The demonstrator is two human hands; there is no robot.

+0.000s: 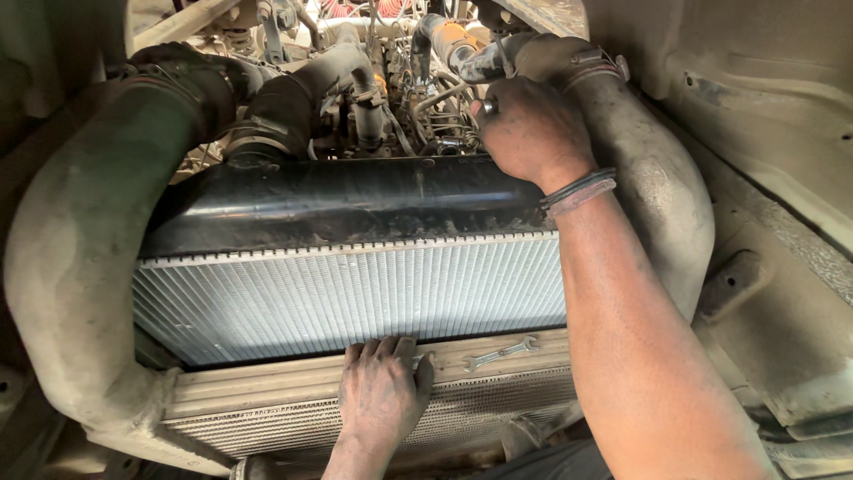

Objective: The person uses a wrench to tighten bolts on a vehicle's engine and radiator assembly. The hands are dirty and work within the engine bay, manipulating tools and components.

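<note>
While the head camera looks down into an engine bay, the right hand (531,133) is seen reaching over the black top tank (338,200) of a radiator (355,289), its fingers (487,108) closed around a small metal tool or fitting at the hose joint (542,60), where a clamp ring (593,69) is fitted; exactly what is pinched cannot be told. A band (579,191) is worn at that wrist. The left hand (382,391) is laid flat, fingers spread and gripping nothing, on the pale crossbar (267,378) just below the finned core. A double-ended spanner (500,353) is left lying on the same bar, just beside that hand but apart from it. Dusty curved hoses (80,222) are seen at both sides. The hose is judged rubbery, stiff and grimy, likely slippery, so it is best held near the clamp; the thin fins are judged fragile and not to be pressed.
</note>
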